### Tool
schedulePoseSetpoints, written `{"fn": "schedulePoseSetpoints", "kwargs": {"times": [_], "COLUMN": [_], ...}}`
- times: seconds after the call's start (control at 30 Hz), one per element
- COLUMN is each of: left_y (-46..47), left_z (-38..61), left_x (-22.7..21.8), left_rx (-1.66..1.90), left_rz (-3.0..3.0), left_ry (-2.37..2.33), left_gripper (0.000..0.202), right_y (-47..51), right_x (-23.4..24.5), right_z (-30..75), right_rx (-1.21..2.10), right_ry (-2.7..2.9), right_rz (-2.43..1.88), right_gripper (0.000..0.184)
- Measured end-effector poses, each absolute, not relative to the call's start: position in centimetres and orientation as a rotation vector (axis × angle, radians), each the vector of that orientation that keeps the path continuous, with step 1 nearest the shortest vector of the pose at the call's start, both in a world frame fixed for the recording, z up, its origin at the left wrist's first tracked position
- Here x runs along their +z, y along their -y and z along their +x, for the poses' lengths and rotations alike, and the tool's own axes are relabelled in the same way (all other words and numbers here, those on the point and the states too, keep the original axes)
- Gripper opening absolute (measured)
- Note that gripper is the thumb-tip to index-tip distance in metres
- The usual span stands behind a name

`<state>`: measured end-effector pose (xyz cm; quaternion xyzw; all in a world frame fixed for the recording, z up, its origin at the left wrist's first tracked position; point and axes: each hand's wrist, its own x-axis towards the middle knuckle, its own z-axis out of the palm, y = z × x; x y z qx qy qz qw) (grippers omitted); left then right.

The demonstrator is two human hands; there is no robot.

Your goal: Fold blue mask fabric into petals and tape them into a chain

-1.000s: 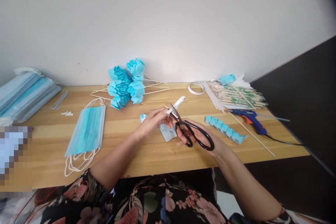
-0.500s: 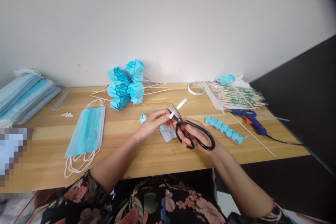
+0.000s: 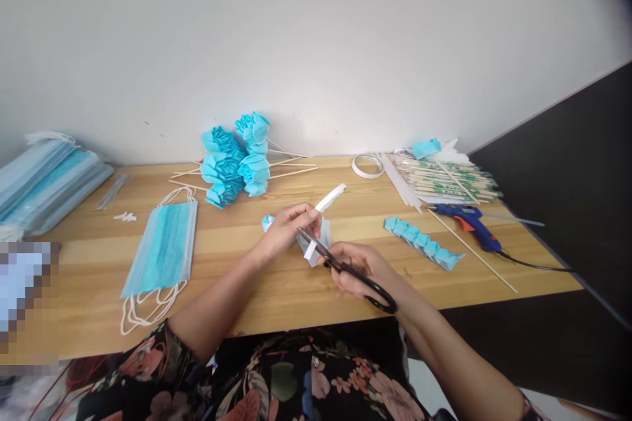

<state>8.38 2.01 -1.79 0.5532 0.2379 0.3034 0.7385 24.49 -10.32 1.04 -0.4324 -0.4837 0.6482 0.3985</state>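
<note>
My left hand (image 3: 286,227) pinches a thin white strip (image 3: 330,198) that sticks up and to the right over the wooden table (image 3: 276,289). My right hand (image 3: 363,270) grips black-handled scissors (image 3: 345,268), blades pointing left towards my left fingers, with a small white piece (image 3: 311,250) at the blades. Under both hands lies a pale blue folded mask piece (image 3: 323,237). A small blue scrap (image 3: 268,221) sits just left of my left hand.
A flat blue face mask (image 3: 162,247) lies at left, a stack of masks (image 3: 44,177) far left. Blue mask flowers on sticks (image 3: 234,158) lie at the back. At right are a folded blue chain (image 3: 423,245), a blue glue gun (image 3: 471,223), a tape roll (image 3: 368,166) and bundled chopsticks (image 3: 444,179).
My right hand has dropped lower and turned the scissors flatter, blades now under my left fingers. A short white piece has come off the strip and sits by the blades.
</note>
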Motion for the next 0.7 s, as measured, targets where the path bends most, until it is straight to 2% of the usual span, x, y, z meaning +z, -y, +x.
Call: {"fn": "schedulePoseSetpoints", "kwargs": {"times": [0.2, 0.4, 0.7], "left_y": [-2.3, -2.0, -1.9], "left_z": [8.5, 8.6, 8.2], "left_x": [-2.0, -2.0, -1.9], "left_rx": [0.686, 0.656, 0.595], "left_rz": [1.101, 1.105, 1.201], "left_ry": [-0.451, -0.42, -0.398], "left_gripper": [0.043, 0.048, 0.044], "right_y": [10.7, 10.7, 10.2], "right_x": [0.7, 0.3, 0.6], "right_z": [25.8, 26.6, 26.4], "right_rx": [1.6, 1.543, 1.582], "right_ry": [1.217, 1.219, 1.172], "right_rz": [-1.053, -1.082, -1.058], "right_gripper": [0.061, 0.051, 0.049]}}
